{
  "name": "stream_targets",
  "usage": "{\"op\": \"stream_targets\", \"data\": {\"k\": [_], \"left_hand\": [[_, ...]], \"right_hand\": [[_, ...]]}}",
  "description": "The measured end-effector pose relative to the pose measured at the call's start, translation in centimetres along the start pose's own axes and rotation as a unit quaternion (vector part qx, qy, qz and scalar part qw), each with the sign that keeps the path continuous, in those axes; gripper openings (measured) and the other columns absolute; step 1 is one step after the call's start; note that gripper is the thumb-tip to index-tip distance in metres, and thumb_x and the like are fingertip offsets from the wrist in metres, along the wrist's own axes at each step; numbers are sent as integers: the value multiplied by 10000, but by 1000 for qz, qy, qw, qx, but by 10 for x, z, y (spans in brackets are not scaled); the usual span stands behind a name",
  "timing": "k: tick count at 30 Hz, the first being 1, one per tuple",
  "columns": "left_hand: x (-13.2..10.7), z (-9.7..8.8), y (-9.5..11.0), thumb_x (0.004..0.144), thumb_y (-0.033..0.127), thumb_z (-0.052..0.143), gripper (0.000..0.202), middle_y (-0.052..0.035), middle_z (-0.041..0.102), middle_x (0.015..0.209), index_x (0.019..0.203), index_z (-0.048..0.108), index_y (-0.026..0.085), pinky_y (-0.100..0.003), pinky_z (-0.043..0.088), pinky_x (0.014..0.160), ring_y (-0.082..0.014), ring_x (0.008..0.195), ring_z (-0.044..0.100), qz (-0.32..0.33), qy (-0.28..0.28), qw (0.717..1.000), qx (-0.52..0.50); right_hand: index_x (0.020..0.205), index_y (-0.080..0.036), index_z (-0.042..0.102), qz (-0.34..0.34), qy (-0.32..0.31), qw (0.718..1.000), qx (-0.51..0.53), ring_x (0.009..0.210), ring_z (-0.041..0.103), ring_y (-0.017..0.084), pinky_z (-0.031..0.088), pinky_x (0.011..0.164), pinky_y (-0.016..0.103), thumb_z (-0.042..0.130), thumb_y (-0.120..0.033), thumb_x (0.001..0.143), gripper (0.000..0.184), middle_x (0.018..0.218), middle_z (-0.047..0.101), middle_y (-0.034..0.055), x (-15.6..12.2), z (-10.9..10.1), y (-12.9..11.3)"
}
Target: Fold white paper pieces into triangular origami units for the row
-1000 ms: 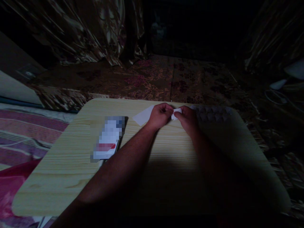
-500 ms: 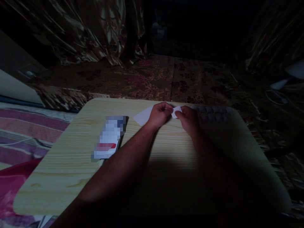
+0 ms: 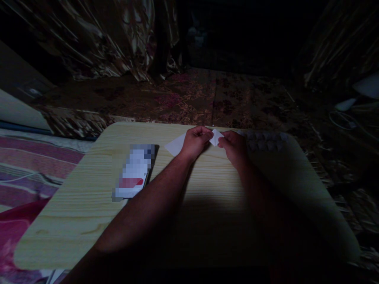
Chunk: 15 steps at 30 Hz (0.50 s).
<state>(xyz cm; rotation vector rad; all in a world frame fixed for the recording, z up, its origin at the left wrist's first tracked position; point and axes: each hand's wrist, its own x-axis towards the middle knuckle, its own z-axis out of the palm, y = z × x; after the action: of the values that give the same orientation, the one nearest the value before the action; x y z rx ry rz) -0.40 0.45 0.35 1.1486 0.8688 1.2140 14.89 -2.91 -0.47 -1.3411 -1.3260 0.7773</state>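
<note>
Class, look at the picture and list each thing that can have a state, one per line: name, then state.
Left hand: closed, pinching the small paper
Right hand: closed, pinching the same paper
Small paper: creased, held between both hands
White sheet: lying on the table, partly hidden
Grey pieces: set in rows, details too dim
Table: upright, partly shadowed
Curtain: hanging in folds
</note>
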Motion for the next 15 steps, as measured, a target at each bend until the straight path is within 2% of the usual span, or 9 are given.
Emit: {"op": "stream_targets", "data": {"k": [2,4,8,12,15], "left_hand": [[0,0,0,651,284,773,186,40,548,520,690,648,152,-228,275,465,-68,458,405,-3,-4,1000,-1],[-1,0,0,638,251,775,177,23,612,580,739,680,141,-220,301,475,-65,477,441,-4,-9,1000,5],[-2,1,0,616,220,778,330,2,687,684,931,722,136,-211,340,482,-63,485,479,-15,-31,999,5],[-2,1,1,618,222,777,435,18,670,652,1040,707,146,-211,378,475,-82,478,522,-19,7,1000,10],[-2,2,2,627,212,765,402,11,676,645,1019,703,145,-207,380,470,-89,482,545,-14,30,999,15]], "right_hand": [[882,-198,643,6,25,999,28,599,602,154,468,605,290,655,-384,731,240,656,669,-16,1,1,-1],[926,-200,622,12,47,997,65,569,584,144,470,588,289,677,-381,702,293,650,655,-27,3,2,-1],[958,-215,566,20,73,993,96,547,568,129,466,556,275,700,-382,691,343,668,640,-40,5,4,1],[918,-226,534,0,111,988,105,526,552,113,451,532,255,687,-419,728,310,651,607,-58,5,3,5],[822,-215,558,-13,101,993,60,523,549,118,440,531,253,667,-415,762,235,593,586,-53,3,1,3]]}}
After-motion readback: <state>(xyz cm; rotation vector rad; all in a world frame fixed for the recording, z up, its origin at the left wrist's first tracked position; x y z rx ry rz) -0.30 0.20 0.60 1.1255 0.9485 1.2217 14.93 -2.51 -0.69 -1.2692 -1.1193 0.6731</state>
